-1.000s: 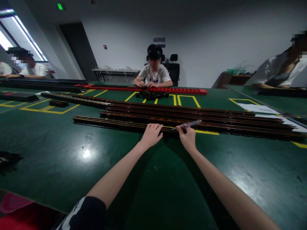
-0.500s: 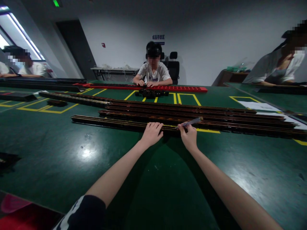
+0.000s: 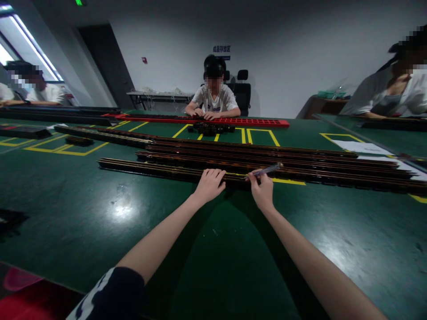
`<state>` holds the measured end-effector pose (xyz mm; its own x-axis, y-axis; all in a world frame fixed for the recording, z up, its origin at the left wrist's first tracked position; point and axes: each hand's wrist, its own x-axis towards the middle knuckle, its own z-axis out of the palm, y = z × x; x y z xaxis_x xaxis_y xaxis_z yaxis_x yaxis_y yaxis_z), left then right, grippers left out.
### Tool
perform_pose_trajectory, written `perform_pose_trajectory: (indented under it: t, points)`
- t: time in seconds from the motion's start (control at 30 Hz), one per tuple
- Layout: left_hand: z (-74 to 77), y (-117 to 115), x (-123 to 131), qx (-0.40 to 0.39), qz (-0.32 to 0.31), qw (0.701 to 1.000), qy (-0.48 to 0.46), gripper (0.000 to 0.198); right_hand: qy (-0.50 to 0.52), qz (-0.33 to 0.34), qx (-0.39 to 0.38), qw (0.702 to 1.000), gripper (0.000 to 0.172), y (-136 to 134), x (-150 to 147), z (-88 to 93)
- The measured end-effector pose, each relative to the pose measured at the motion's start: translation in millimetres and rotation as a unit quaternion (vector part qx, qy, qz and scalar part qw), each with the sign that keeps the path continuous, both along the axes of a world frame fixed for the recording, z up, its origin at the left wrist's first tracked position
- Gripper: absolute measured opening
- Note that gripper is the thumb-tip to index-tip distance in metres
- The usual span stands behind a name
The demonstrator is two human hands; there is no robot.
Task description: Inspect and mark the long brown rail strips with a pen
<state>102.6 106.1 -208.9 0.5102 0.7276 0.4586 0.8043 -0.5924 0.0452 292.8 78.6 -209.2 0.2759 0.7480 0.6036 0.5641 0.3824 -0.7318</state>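
Long dark strips (image 3: 150,168) with thin gold-coloured edges lie side by side across the green table (image 3: 160,249). My left hand (image 3: 211,183) rests on the nearest strip, its fingers wrapped over the top and its thumb on the near side. To its right, my right hand (image 3: 262,186) pinches a clear, pen-like tool (image 3: 267,170), whose back end points up to the right. The tool's tip meets the near strip, but the exact contact point is too small to make out. Behind them, more dark strips (image 3: 300,155) lie in several rows.
Across the table a person (image 3: 213,95) works at a long red tray (image 3: 263,122), with a dark heap (image 3: 210,129) before it. Other people sit at left and right. White papers (image 3: 360,146) lie at the right, and a small dark bundle (image 3: 79,141) at the left.
The view has shifted very slightly. Both hands stay in nearly the same place on the near strip, and the tool remains in my right hand.
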Motion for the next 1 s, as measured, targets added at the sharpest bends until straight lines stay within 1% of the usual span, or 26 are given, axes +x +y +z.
perform_pose_trajectory:
  t: [0.27,0.47,0.67,1.0]
  points:
    - [0.9,-0.1,-1.0,-0.01,-0.002,1.0,0.001,0.037,0.031,-0.034,-0.006,0.999,0.031,-1.3,1.5,-1.2]
    - [1.5,-0.5,-1.2,-0.017,0.0,1.0,0.002,0.039,0.026,-0.01,-0.002,1.0,0.03,-2.5,3.3,1.4]
    - [2.2,-1.2,-0.4,-0.017,0.004,1.0,0.009,0.039,0.011,-0.007,-0.009,1.0,0.031,-2.0,5.7,1.5]
    - [0.4,0.2,-1.7,-0.003,0.001,1.0,0.012,0.039,0.036,0.007,-0.011,0.999,0.025,-0.8,5.4,0.2]
